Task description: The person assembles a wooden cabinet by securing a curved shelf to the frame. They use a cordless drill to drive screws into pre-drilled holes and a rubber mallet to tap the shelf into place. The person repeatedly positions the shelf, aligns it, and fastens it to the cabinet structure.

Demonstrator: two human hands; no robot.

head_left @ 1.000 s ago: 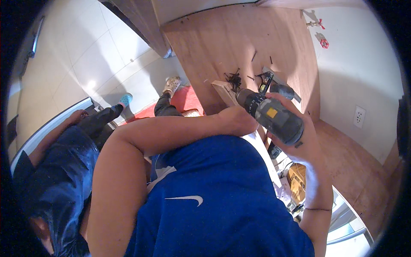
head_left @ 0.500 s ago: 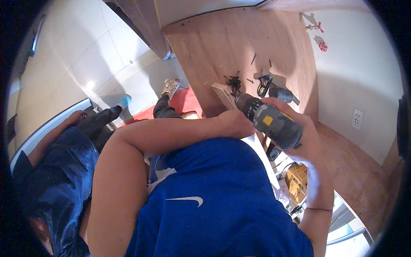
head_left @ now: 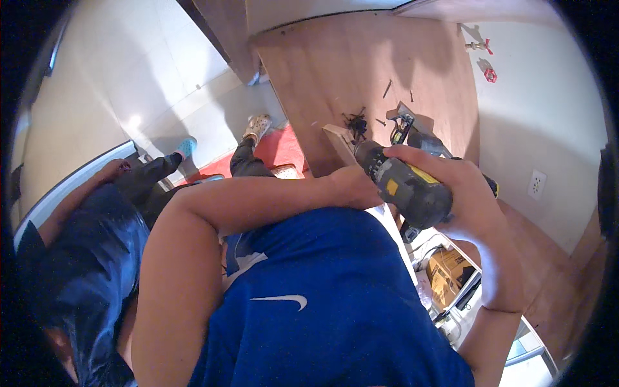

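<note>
My right hand [head_left: 461,184] is closed around the grip of a dark grey cordless drill [head_left: 403,184] with yellow patches. The drill's chuck points up and left, toward the end of a pale wooden strip [head_left: 340,142]; its tip and any bit are hard to make out. My left hand [head_left: 356,187] is beside the strip, just left of the drill, its fingers hidden from view. A heap of dark screws [head_left: 355,122] lies on the wooden panel [head_left: 309,71] beyond the strip. Right of the heap is a second tool [head_left: 425,142], dark and partly hidden behind my right hand.
A few loose screws [head_left: 387,89] lie farther out on the panel. On the right wall are red valve handles [head_left: 490,75] and a socket [head_left: 536,184]. Below the panel is a cardboard box [head_left: 446,277] among cables. Another person [head_left: 90,258] is close on my left.
My right wrist and forearm have swung outward to the right. The drill has tilted slightly, its chuck still by the strip. My left hand has hardly moved.
</note>
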